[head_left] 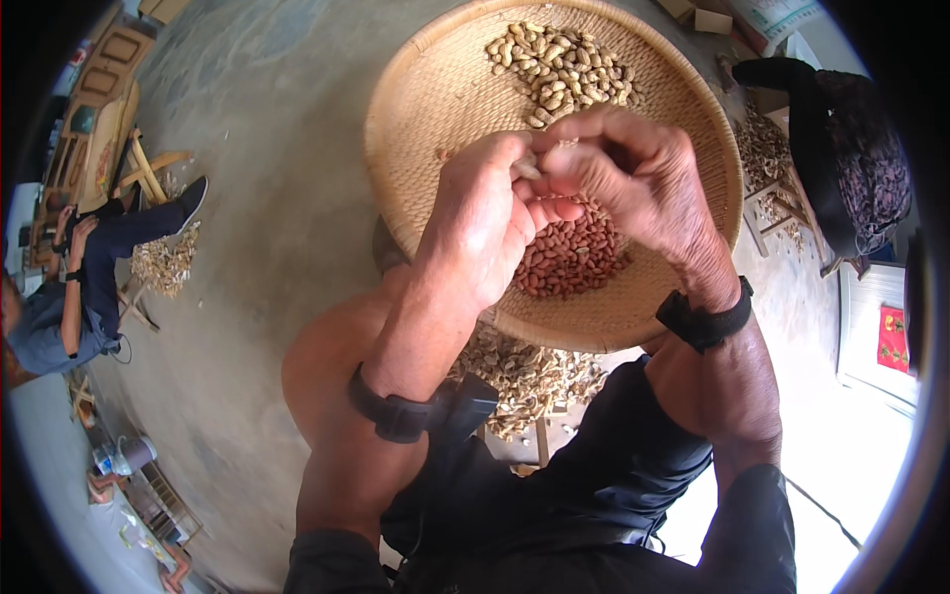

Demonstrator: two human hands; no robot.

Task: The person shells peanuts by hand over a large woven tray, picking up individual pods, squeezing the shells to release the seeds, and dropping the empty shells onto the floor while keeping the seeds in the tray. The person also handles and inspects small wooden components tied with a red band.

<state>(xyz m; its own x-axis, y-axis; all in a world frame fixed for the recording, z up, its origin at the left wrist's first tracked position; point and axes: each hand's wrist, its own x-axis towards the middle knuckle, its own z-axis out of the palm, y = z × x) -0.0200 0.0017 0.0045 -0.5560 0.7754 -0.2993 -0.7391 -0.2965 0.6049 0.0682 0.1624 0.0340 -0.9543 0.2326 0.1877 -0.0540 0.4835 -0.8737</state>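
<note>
Over a round woven bamboo tray (421,119), my two hands meet. My left hand (480,213) is closed, with a pale peanut (528,166) showing at its fingertips. Right beside it, my right hand (638,178) is closed in a pinch at the same peanut; the fingers partly hide it. Unshelled peanuts (574,74) form a pile at the tray's far side. Red-skinned shelled peanuts (569,259) are heaped in the near part, partly covered by my left hand. The tray rests over my knees.
Empty peanut shells (529,381) lie in a heap below the tray, between my legs. To the left sits another person (74,297) by a shell pile (165,257). At the right are a dark-clothed figure (841,148), a wooden stool (782,213) and more shells (760,148).
</note>
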